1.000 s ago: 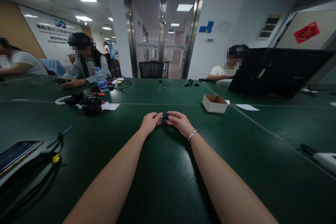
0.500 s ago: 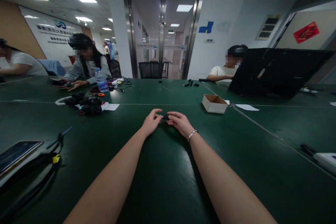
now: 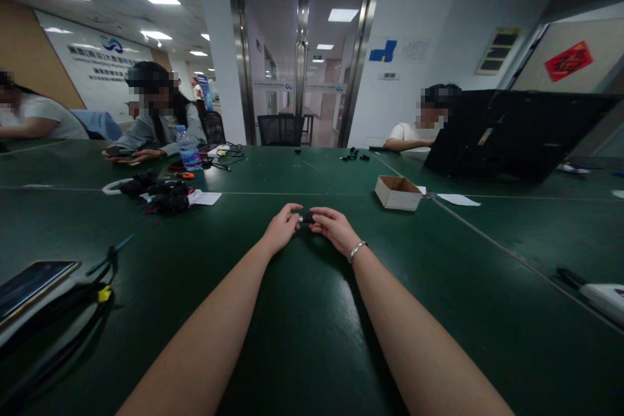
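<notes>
Between my two hands, just above the green table (image 3: 302, 312), is a small black piece with a short silver end (image 3: 307, 218); it is too small to tell its exact kind. My right hand (image 3: 334, 226), with a silver bracelet at the wrist, pinches the black part from the right. From the left, the fingertips of my left hand (image 3: 283, 226) close on the silver end, and its index finger arches above. Both forearms stretch forward over the tabletop.
An open cardboard box (image 3: 397, 194) stands right of my hands. Left lie black cable bundles (image 3: 163, 192) and a water bottle (image 3: 188, 148). A phone (image 3: 34, 286) and black straps (image 3: 73, 325) are near left. Small black pieces (image 3: 355, 155) lie farther off. Other people sit across the table.
More of the silver end shows between my hands, which otherwise hold nearly the same place. The person at the left has shifted their hands around a dark device.
</notes>
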Motion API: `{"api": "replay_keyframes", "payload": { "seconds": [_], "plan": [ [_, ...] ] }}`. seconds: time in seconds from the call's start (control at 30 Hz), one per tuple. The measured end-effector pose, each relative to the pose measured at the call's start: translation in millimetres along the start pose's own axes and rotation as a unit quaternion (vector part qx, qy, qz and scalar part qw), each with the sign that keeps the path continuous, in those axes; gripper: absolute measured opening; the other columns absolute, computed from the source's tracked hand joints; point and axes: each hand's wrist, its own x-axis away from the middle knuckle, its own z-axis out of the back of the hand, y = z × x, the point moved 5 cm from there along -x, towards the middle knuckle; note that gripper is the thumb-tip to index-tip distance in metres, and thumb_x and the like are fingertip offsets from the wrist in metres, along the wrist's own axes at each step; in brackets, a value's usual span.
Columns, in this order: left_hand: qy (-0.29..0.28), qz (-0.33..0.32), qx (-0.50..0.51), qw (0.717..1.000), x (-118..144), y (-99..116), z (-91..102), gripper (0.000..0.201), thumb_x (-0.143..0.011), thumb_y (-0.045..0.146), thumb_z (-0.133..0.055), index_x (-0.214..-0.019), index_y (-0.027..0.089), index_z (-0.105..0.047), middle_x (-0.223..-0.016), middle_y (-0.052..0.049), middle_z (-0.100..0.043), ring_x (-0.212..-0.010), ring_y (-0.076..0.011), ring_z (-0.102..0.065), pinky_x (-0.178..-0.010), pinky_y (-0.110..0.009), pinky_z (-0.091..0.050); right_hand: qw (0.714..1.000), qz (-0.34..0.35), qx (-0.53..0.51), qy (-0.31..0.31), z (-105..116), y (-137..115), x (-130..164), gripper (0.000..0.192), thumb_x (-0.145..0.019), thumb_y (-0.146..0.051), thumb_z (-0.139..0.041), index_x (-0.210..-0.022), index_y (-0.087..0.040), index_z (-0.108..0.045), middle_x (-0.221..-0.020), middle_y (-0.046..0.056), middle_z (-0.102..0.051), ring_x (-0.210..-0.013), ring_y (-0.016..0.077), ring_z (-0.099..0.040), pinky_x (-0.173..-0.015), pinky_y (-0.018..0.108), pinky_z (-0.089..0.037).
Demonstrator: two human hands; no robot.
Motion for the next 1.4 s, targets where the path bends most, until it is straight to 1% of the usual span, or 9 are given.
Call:
{"api": "replay_keyframes", "payload": {
  "seconds": [0.07, 0.2, 0.33, 0.47, 0.63, 0.73, 0.9, 1.07, 1.4],
  "plan": [
    [0.005, -0.006, 0.005, 1.0, 0.0, -0.2, 0.4, 0.032, -0.083, 0.033, -0.048, -0.111, 0.02, -0.054, -0.069, 0.001, -0.056, -0.057, -0.0106, -0.05, -0.057, -0.022, -0.039, 1.0, -0.002, -0.003, 0.001, -0.1, -0.4, 0.2, 0.018, -0.077, -0.004, -0.064, -0.093, -0.011, -0.065, -0.077, 0.006, -0.066, -0.063, 0.0119, -0.065, -0.058, 0.019, -0.056],
    [-0.016, 0.018, 0.0, 1.0, -0.1, -4.4, -2.0, 0.037, -0.088, 0.042, -0.035, -0.108, 0.019, -0.055, -0.058, 0.002, -0.052, -0.049, -0.0113, -0.045, -0.051, -0.022, -0.035, 1.0, -0.006, -0.001, 0.002, -1.0, -1.0, 0.8, 0.018, -0.077, -0.004, -0.064, -0.093, -0.011, -0.065, -0.075, 0.006, -0.066, -0.062, 0.012, -0.065, -0.058, 0.019, -0.056],
    [-0.001, -0.01, -0.008, 1.0, -0.5, -2.4, -1.0, 0.035, -0.084, 0.038, -0.046, -0.113, 0.021, -0.053, -0.069, 0.001, -0.056, -0.058, -0.0114, -0.05, -0.056, -0.022, -0.038, 1.0, -0.004, -0.003, 0.004, -1.7, -1.5, 1.4, 0.018, -0.077, -0.002, -0.063, -0.093, -0.011, -0.064, -0.075, 0.006, -0.066, -0.062, 0.0117, -0.065, -0.057, 0.018, -0.055],
    [-0.009, 0.002, -0.005, 1.0, -0.8, -4.2, -2.0, 0.04, -0.088, 0.046, -0.033, -0.109, 0.02, -0.055, -0.058, 0.002, -0.051, -0.051, -0.012, -0.046, -0.052, -0.023, -0.035, 1.0, -0.007, -0.003, 0.003, -1.7, -1.1, 0.8, 0.018, -0.077, -0.003, -0.064, -0.092, -0.011, -0.065, -0.076, 0.007, -0.066, -0.062, 0.0123, -0.065, -0.057, 0.018, -0.056],
    [0.008, -0.007, -0.01, 1.0, -0.9, -3.9, 0.3, 0.035, -0.086, 0.038, -0.043, -0.115, 0.021, -0.052, -0.069, 0.001, -0.057, -0.06, -0.012, -0.051, -0.057, -0.022, -0.038, 1.0, -0.007, -0.001, 0.003, -1.7, -0.6, 0.4, 0.018, -0.079, -0.001, -0.059, -0.094, -0.01, -0.065, -0.074, 0.006, -0.066, -0.062, 0.0117, -0.065, -0.058, 0.018, -0.056],
    [-0.005, 0.007, -0.003, 1.0, -0.9, -5.3, -0.8, 0.039, -0.09, 0.043, -0.032, -0.112, 0.018, -0.053, -0.059, 0.001, -0.054, -0.052, -0.0118, -0.047, -0.052, -0.022, -0.036, 1.0, -0.009, 0.001, 0.003, -2.1, -0.9, 0.9, 0.018, -0.079, -0.001, -0.06, -0.094, -0.01, -0.065, -0.075, 0.006, -0.066, -0.062, 0.0117, -0.064, -0.058, 0.018, -0.056],
    [0.009, 0.013, -0.003, 1.0, -1.4, -4.4, 0.6, 0.034, -0.086, 0.034, -0.043, -0.116, 0.018, -0.05, -0.065, 0.001, -0.056, -0.055, -0.0103, -0.049, -0.052, -0.02, -0.035, 1.0, -0.008, 0.0, 0.002, -2.4, -1.6, 1.3, 0.018, -0.078, -0.002, -0.061, -0.094, -0.01, -0.065, -0.071, 0.005, -0.065, -0.061, 0.0113, -0.064, -0.058, 0.018, -0.056],
    [-0.009, 0.022, -0.008, 1.0, -0.5, -1.1, -0.9, 0.034, -0.089, 0.037, -0.037, -0.11, 0.016, -0.054, -0.055, 0.002, -0.052, -0.05, -0.011, -0.046, -0.051, -0.021, -0.035, 1.0, -0.013, 0.003, 0.005, -1.7, -0.6, 0.7, 0.018, -0.078, -0.001, -0.06, -0.093, -0.01, -0.065, -0.073, 0.006, -0.065, -0.06, 0.0115, -0.064, -0.056, 0.017, -0.055],
    [-0.004, 0.034, 0.007, 0.999, 1.1, 0.4, -0.1, 0.029, -0.084, 0.029, -0.044, -0.11, 0.02, -0.055, -0.072, -0.001, -0.055, -0.059, -0.0101, -0.049, -0.048, -0.018, -0.033, 1.0, -0.008, 0.002, 0.0, -1.1, -0.4, -1.1, 0.017, -0.081, -0.001, -0.058, -0.094, -0.01, -0.064, -0.072, 0.005, -0.065, -0.061, 0.0112, -0.064, -0.057, 0.017, -0.056]
  ]
}}
